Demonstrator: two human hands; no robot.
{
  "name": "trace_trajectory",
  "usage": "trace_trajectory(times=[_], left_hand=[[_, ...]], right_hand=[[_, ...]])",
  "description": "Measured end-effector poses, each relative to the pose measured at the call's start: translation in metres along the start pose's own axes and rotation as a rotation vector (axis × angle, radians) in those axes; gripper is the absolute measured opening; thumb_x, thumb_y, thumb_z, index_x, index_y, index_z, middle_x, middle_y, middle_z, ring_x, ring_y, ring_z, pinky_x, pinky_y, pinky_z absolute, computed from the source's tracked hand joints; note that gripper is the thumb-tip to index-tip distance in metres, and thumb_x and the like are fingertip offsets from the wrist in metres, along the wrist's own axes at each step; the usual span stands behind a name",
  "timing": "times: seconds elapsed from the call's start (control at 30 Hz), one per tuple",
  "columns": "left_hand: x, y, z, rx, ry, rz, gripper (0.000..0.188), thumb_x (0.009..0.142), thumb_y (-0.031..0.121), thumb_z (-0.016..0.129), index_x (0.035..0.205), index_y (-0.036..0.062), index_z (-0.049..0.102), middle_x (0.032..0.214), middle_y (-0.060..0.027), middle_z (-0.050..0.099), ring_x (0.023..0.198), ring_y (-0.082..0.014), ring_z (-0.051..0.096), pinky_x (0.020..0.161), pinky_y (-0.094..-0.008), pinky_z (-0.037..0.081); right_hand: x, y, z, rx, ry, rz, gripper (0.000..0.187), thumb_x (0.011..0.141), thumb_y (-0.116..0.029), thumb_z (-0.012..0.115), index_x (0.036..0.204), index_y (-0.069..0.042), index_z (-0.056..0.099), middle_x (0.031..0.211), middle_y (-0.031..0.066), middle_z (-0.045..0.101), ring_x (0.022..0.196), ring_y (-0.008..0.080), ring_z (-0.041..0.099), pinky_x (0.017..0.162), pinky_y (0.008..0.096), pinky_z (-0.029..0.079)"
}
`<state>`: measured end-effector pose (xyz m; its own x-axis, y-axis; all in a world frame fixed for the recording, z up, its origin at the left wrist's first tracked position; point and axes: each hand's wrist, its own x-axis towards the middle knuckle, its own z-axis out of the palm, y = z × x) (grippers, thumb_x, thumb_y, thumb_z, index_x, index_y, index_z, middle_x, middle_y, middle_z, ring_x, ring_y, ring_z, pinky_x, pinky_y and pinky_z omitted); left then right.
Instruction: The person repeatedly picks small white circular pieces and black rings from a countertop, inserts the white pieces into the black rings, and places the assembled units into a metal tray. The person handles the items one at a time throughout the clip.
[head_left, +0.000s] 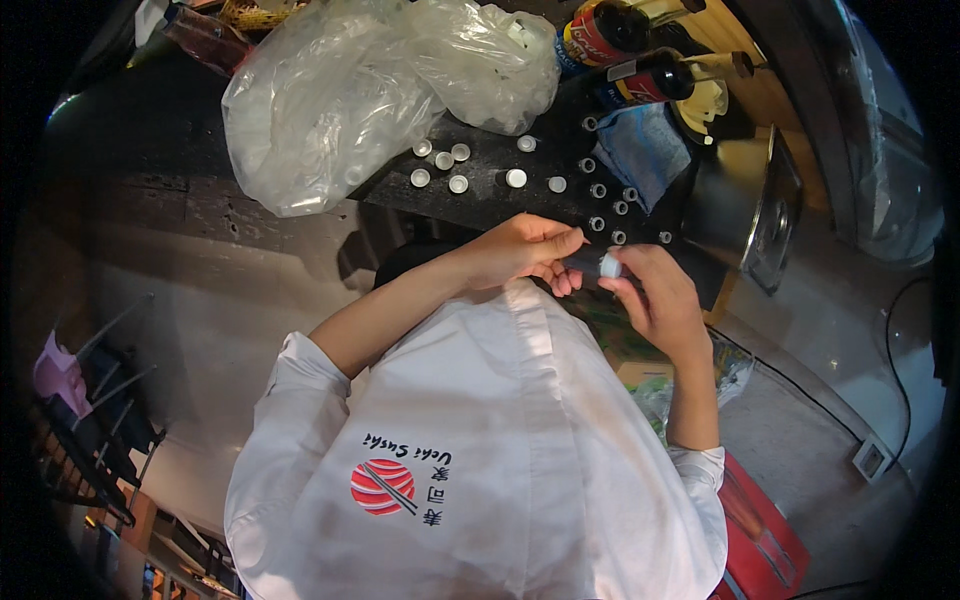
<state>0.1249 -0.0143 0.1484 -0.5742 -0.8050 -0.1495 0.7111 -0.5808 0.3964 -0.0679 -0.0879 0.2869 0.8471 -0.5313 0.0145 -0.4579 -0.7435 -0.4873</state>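
Note:
My right hand (660, 300) pinches a small white cap (610, 264) between thumb and fingertips, in front of my body at the table's edge. Close beside it is my left hand (530, 252), its fingers curled and its thumb pointing toward the cap. Whatever the left fingers hold is dark or see-through and hard to make out. Past my hands stand several small clear bottles with open necks (597, 224) on the black table (200, 215). Left of them are several loose white caps (444, 160), and a rounder white-topped piece (516, 178) sits among them.
Large clear plastic bags (330, 100) fill the table's far left. Dark bottles with coloured labels (650, 78) lie at the far right, near a folded blue cloth (643, 150) and a metal container (735, 195). A red box (760, 525) is at the lower right.

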Motion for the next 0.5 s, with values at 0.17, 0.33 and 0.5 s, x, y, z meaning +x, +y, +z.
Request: trace_trajectory(times=[0.17,0.33,0.5], left_hand=[[-0.003,-0.011,-0.007,0.25,0.158,0.048,0.043,0.105,0.035,0.056,0.123,-0.0035,0.063,0.096,-0.0074,0.068,0.084,-0.0128,0.063,0.081,-0.0285,0.053],[-0.008,-0.028,-0.016,0.34,0.278,0.196,0.038,0.104,0.028,0.058,0.125,-0.003,0.064,0.098,-0.0055,0.068,0.085,-0.0116,0.063,0.08,-0.0271,0.052],[-0.017,-0.015,-0.026,0.9,0.411,0.334,0.035,0.096,0.022,0.07,0.123,-0.0006,0.066,0.102,-0.009,0.072,0.082,-0.0132,0.067,0.075,-0.0273,0.053]], right_hand=[[-0.009,0.009,0.031,0.123,0.045,0.141,0.027,0.089,-0.013,0.074,0.111,0.0,0.064,0.087,0.0144,0.064,0.073,0.0304,0.064,0.065,0.0371,0.052],[-0.012,0.007,0.058,0.282,0.128,0.297,0.022,0.091,-0.013,0.072,0.109,0.0,0.065,0.086,0.013,0.063,0.071,0.0251,0.063,0.065,0.0349,0.051],[-0.011,0.015,0.081,0.377,0.099,0.445,0.024,0.091,-0.016,0.073,0.108,-0.001,0.065,0.085,0.0121,0.063,0.072,0.0246,0.063,0.066,0.0348,0.051]])
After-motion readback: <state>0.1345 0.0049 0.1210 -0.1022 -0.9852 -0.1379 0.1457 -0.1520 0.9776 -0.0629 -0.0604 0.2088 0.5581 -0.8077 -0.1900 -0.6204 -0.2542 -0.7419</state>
